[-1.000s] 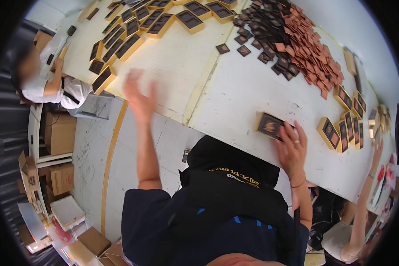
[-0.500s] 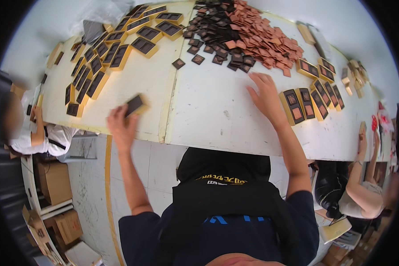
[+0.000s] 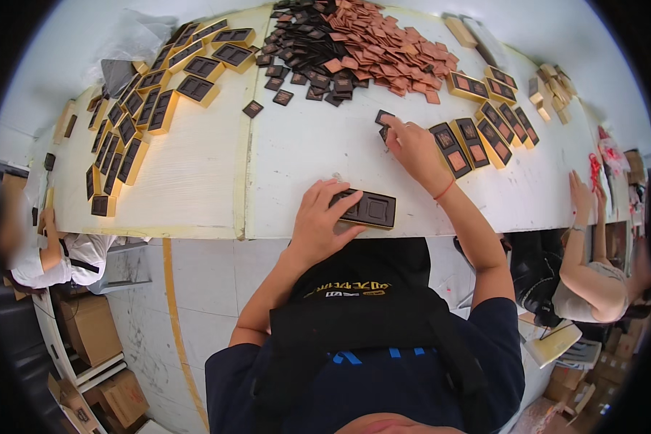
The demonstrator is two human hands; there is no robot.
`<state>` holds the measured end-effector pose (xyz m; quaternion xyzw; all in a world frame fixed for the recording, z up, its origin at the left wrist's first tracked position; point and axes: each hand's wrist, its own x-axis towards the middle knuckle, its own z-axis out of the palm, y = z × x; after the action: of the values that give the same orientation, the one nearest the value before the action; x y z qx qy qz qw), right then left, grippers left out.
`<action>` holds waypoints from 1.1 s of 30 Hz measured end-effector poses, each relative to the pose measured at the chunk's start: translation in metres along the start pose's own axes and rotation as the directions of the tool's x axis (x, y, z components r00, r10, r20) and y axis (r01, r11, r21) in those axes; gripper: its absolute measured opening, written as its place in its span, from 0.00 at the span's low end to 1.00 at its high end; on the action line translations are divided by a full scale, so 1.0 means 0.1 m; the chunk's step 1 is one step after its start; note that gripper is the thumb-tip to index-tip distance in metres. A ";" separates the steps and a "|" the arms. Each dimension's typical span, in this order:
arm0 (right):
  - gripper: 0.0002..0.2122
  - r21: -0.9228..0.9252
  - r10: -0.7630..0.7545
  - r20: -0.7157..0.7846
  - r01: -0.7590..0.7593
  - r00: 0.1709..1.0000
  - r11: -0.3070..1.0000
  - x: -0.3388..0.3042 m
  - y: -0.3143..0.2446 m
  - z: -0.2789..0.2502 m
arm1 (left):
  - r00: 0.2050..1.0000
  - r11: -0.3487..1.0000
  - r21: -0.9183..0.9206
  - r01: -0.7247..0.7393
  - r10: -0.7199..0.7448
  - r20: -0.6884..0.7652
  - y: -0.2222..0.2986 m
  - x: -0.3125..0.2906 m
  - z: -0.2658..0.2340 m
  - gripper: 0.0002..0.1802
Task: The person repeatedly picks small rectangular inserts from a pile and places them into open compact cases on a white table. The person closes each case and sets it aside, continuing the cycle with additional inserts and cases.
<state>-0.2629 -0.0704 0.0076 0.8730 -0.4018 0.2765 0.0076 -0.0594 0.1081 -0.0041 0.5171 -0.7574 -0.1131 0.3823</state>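
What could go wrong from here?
1. The box under the left hand sits near the table's front edge; a knock could tip it off.
2. The right hand, with a dark square, is close to the filled boxes; it might nudge them.
3. The dark pile touches the copper pile, so pieces could mix.

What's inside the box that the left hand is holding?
Inside the box is a black insert with a square hollow showing at its right end. The left hand covers part of the left end, so I can't see everything there.
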 end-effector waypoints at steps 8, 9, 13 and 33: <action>0.10 0.826 0.214 0.507 -0.542 0.835 0.155 -0.51 -0.69 -0.36 | 0.991 0.993 -0.076 0.087 -0.094 -0.095 -0.05 0.03 0.07 0.49; 0.09 0.819 0.272 0.494 -0.547 0.826 0.175 -0.57 -0.84 -0.32 | 0.986 0.994 -0.062 0.089 -0.097 -0.137 -0.04 0.03 0.11 0.49; 0.10 0.671 0.261 0.222 -0.341 0.940 0.658 -0.64 -1.06 -0.26 | 0.964 0.995 0.019 0.098 -0.091 -0.250 -0.01 0.00 0.24 0.48; 0.11 0.064 0.099 0.013 -0.100 0.995 0.993 0.33 0.67 -0.35 | 0.988 0.988 0.156 0.007 0.017 -0.155 -0.02 -0.19 0.08 0.23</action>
<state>-0.3093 -0.1309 0.0392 0.8530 -0.4357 0.2851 -0.0361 -0.0607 0.1218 -0.0194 0.5508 -0.7331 -0.0116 0.3989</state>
